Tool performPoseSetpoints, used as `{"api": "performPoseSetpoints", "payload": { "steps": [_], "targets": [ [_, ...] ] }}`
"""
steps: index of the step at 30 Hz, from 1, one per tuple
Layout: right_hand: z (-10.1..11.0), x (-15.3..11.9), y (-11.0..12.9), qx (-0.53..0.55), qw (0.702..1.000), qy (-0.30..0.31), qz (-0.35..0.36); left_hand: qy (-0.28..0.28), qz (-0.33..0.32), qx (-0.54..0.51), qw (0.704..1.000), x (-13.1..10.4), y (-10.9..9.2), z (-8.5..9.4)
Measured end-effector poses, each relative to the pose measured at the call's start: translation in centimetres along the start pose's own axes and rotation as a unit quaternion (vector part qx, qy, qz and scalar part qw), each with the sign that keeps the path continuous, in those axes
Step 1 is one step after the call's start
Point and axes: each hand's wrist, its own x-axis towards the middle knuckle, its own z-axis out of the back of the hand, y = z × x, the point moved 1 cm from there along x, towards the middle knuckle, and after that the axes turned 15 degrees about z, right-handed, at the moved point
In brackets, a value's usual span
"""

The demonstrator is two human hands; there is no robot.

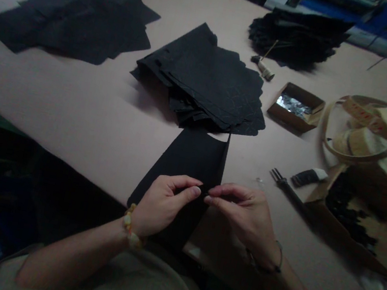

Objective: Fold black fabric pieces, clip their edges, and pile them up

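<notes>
A black sheet piece (pixel 191 157), perhaps fabric or leather, lies at the table's front edge, its near end hanging toward my lap. Over it, my left hand (pixel 164 205) is closed in a pinch, thumb against forefinger. My right hand (pixel 248 217) pinches too, at the sheet's right edge, its fingertips almost meeting the left ones. Something small and dark shows between the two sets of fingertips, too small to name. Just beyond the sheet sits a fanned stack of similar black pieces (pixel 220 79).
More black pieces lie in a spread pile (pixel 88 21) at left and a thick heap (pixel 298 38) at the back. On the right are a small box of shiny metal bits (pixel 296 105), a pronged tool (pixel 290 192), a carton of black bits (pixel 353 218) and coiled tan strips (pixel 365 128).
</notes>
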Motion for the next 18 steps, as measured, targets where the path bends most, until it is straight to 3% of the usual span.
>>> {"api": "performPoseSetpoints", "payload": {
  "steps": [9,11,13,15,18],
  "targets": [
    [0.0,0.5,-1.3,0.064,0.997,0.019,-0.031,-0.044,-0.149,0.073,0.985,-0.3,-0.1,0.1],
    [0.0,0.4,-1.7,0.053,0.998,0.001,0.019,-0.065,-0.196,0.101,0.973,-0.4,-0.3,0.3],
    [0.3,0.1,-1.6,-0.030,0.986,-0.057,0.156,-0.078,-0.253,0.131,0.955,-0.7,-0.5,0.5],
    [0.6,-0.6,-1.0,-0.197,0.917,-0.107,0.329,-0.086,-0.314,0.168,0.930,-1.1,-0.6,0.6],
    [0.9,-1.6,0.4,-0.416,0.754,-0.087,0.500,-0.093,-0.392,0.244,0.882,-1.8,-0.8,0.9]
  ]
}}
